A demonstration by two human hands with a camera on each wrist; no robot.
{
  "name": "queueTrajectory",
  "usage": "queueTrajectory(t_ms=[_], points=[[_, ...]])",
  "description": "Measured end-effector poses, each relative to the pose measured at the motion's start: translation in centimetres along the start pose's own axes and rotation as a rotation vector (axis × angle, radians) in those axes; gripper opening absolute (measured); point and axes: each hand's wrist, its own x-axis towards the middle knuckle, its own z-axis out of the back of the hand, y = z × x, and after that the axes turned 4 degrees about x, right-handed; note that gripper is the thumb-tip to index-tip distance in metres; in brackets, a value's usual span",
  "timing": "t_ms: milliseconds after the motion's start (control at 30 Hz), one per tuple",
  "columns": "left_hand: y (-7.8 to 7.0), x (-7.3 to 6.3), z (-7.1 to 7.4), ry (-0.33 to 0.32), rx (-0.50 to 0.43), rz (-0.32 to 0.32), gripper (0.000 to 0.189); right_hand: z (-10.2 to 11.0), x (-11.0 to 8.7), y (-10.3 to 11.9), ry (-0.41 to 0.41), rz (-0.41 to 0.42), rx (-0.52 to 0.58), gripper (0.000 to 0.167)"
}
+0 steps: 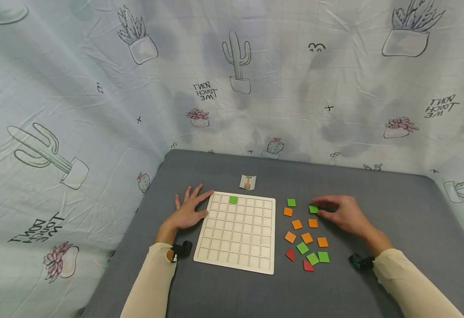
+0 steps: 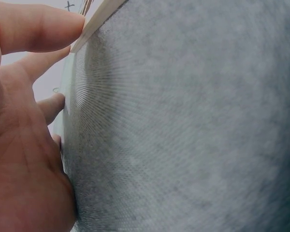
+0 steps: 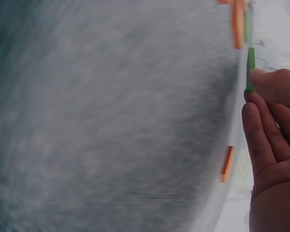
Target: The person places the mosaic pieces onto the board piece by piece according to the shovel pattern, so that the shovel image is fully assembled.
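My right hand (image 1: 344, 215) pinches a green square tile (image 1: 313, 209) between thumb and fingers, at the far right of the loose tiles. In the right wrist view that green tile (image 3: 251, 67) shows edge-on at the thumb tip. My left hand (image 1: 189, 212) rests with spread fingers at the left edge of a pale wooden grid board (image 1: 235, 232). Its thumb (image 2: 48, 29) and index finger touch the board's edge (image 2: 99, 21) in the left wrist view. One green tile (image 1: 233, 200) sits in a top-row cell of the board.
Right of the board lie several orange tiles (image 1: 297, 225), several green tiles (image 1: 323, 257) and two red pieces (image 1: 308, 265). A small printed pattern card (image 1: 247, 182) lies behind the board on the grey table (image 1: 212, 291). A patterned cloth (image 1: 279, 79) hangs behind.
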Motion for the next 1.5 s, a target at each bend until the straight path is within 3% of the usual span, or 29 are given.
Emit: queueTrajectory(t_ms=[400, 767, 1000, 1500], points=[[-0.1, 0.0, 0.2, 0.01, -0.004, 0.009, 0.067, 1.2, -0.5, 4.4, -0.149, -0.048, 0.042, 0.038], [-0.1, 0.0, 0.2, 0.003, 0.002, 0.009, 0.067, 0.5, 0.3, 9.1, -0.259, 0.022, 0.057, 0.041], [-0.1, -0.1, 0.1, -0.005, -0.003, 0.003, 0.067, -0.4, 1.5, 10.4, -0.267, 0.052, 0.091, 0.04], [0.1, -0.1, 0.2, 0.011, -0.005, 0.01, 0.069, -2.3, 4.3, 13.0, -0.225, 0.014, 0.208, 0.04]])
